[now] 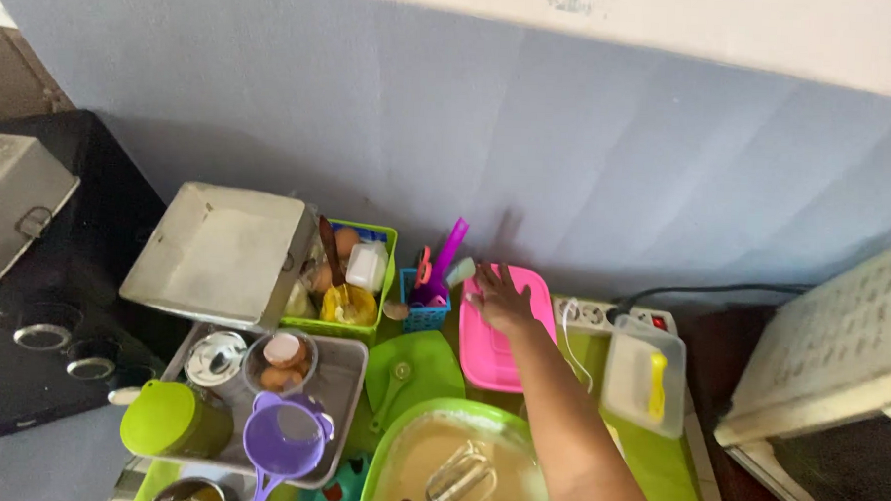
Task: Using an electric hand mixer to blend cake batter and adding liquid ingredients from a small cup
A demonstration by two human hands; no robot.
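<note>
Right hand (pixel 501 298) (grip spread open) rests on pink lid (pixel 496 356).

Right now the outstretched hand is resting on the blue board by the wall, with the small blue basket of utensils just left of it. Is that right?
Not quite: the board is pink, not blue. The head view shows the right hand spread over its top edge by the wall, and the small blue basket of utensils does sit just left of it.
</note>
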